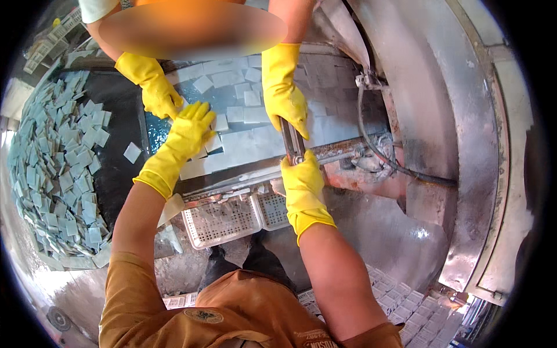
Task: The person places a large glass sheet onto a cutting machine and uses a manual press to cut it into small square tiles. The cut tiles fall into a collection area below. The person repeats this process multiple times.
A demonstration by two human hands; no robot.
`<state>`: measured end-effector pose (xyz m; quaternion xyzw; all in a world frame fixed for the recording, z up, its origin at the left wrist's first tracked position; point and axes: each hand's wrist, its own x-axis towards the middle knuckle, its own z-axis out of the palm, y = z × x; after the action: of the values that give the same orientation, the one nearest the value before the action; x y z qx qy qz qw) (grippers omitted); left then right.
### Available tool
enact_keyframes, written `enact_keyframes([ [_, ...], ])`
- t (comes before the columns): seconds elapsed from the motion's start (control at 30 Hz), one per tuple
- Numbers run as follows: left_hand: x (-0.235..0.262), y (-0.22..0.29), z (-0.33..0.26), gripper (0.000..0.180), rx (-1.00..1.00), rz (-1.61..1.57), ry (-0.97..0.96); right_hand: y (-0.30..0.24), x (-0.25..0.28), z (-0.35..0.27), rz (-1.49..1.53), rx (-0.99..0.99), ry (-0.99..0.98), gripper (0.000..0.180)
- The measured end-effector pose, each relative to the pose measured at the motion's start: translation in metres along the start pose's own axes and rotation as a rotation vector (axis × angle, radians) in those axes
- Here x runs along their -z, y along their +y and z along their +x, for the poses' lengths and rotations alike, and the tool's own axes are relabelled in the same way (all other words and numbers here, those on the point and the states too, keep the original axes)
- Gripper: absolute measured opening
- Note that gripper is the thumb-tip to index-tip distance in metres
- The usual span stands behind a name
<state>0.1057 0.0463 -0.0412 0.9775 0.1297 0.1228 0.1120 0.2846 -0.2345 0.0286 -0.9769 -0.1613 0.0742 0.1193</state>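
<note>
My left hand (188,130), in a yellow rubber glove, rests flat with fingers spread on pale square tiles (243,145) lying on a wet machine bed. In another yellow glove, my right hand (301,182) is closed around the near end of a dark metal bar (292,141) standing at the bed's right edge. Across the bed, another person's gloved hands are at work: one (155,90) touches the tiles beside my left hand, the other (284,95) grips the far end of the same bar.
A big heap of small blue-grey tiles (58,156) fills a dark round tray on the left. Two white perforated baskets (223,220) hang under the bed's near edge. A black hose (400,168) and a curved metal housing (441,116) stand on the right. Stacked tiles (406,307) lie at lower right.
</note>
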Motion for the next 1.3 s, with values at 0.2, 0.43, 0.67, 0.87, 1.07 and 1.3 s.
enact_keyframes([
  [0.2, -0.031, 0.019, 0.006, 0.053, 0.179, -0.053, 0.2, -0.004, 0.006, 0.0, 0.054, -0.03, -0.055, 0.046],
  [0.43, -0.025, 0.055, -0.011, 0.07, 0.174, -0.139, 0.178, -0.005, 0.006, -0.002, 0.003, 0.008, 0.019, 0.045],
  [0.67, 0.004, 0.045, -0.03, 0.08, 0.205, -0.273, 0.129, 0.001, 0.005, 0.0, 0.009, -0.025, -0.031, 0.048],
  [0.87, -0.025, 0.054, -0.024, 0.069, 0.185, -0.252, 0.172, 0.008, -0.007, 0.0, -0.026, 0.011, 0.02, 0.056],
  [1.07, -0.038, 0.044, -0.027, 0.051, 0.099, -0.205, 0.224, 0.0, -0.001, 0.0, -0.017, 0.018, 0.038, 0.053],
  [1.3, -0.006, 0.007, -0.045, 0.058, 0.287, -0.324, 0.284, 0.004, 0.001, -0.001, 0.042, 0.002, -0.002, 0.047],
])
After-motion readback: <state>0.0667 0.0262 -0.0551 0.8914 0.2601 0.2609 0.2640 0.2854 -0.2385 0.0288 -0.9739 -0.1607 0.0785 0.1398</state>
